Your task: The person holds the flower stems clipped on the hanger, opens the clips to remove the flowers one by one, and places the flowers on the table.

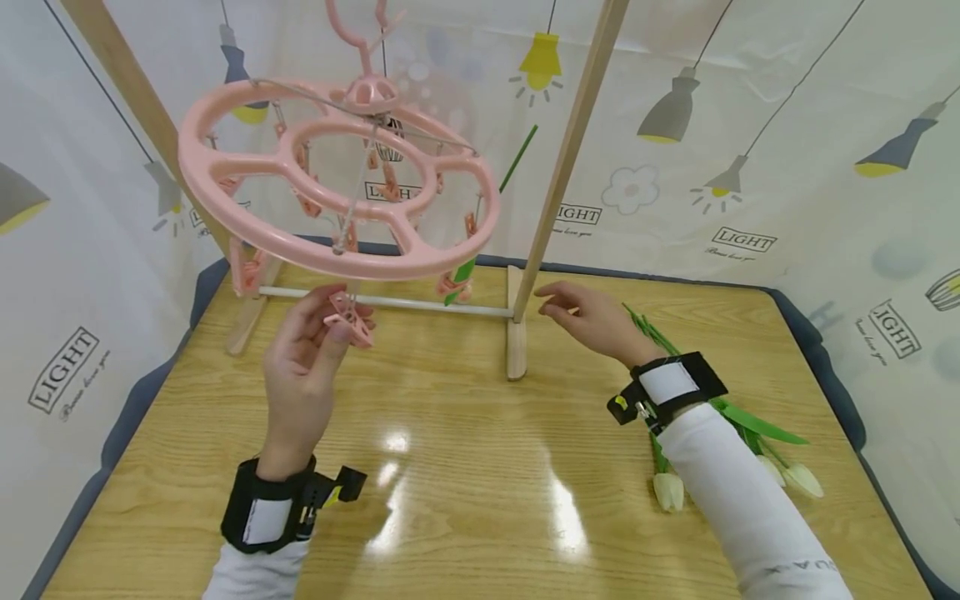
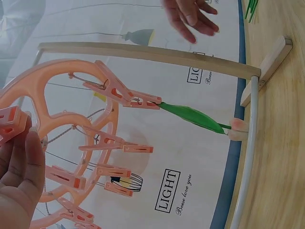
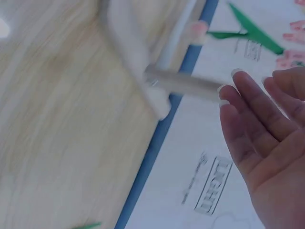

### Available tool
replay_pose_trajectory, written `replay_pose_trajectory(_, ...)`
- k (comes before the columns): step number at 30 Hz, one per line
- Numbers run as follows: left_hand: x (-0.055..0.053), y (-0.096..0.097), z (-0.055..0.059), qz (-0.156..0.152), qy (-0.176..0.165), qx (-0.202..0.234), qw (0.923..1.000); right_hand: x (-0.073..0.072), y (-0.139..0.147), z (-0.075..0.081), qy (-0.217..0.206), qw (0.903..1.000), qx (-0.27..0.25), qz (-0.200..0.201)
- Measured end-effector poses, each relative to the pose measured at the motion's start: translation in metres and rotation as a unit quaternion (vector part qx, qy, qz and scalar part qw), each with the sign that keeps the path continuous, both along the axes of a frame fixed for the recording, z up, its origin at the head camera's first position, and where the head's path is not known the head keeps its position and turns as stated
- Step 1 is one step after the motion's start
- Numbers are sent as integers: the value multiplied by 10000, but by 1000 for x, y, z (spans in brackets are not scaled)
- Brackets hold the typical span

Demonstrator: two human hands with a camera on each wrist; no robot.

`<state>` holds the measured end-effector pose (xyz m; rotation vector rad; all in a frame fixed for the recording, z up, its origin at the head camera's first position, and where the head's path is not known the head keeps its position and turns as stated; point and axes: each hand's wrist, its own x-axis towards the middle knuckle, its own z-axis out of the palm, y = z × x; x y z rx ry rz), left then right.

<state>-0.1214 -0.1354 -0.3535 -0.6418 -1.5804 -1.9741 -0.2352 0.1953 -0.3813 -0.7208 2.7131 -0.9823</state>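
Note:
My left hand [image 1: 300, 371] pinches a pink clothespin [image 1: 351, 321] between thumb and fingers, below the front rim of a pink round hanging rack [image 1: 375, 268]. The left wrist view shows part of this hand at its left edge. Several other clothespins [image 2: 116, 88] dangle from the ring. One of them grips the green stem end of a tulip [image 2: 190, 117], which hangs blossom down. My right hand [image 1: 592, 321] holds nothing, its fingers loosely bent beside the wooden post. Near its wrist lie white tulips [image 1: 667, 492] with green stems, partly hidden under the forearm.
A wooden stand surrounds the rack, with its right post [image 1: 570, 150], a foot [image 1: 516, 354] and a white crossbar [image 1: 405, 302] low at the back. The wooden table [image 1: 465, 467] meets a patterned cloth backdrop [image 1: 750, 125] at its far edge.

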Motion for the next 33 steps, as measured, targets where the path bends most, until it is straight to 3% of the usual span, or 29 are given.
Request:
replay_pose_trajectory(7,-1,0,-3,-52,79,81,9999,-7,-42,21,-506,9929,-1060,188)
replay_pose_trajectory(14,-3,0,-8,-4,20,122,9999,-10,-72,32,-1239,9654,-2294,-84)
replay_pose_trajectory(17,-3,0,-9,61,-1,204,9998,-14,-82,33,-1326,9607,-2427,-243)
replay_pose_trajectory(23,-4,1,-10,194,2,339,9992,-28,-93,26,-1260,9613,-2404,-480)
replay_pose_trajectory(33,-4,2,-11,232,45,321,9992,-37,-94,22,-1203,9523,-2795,-227)
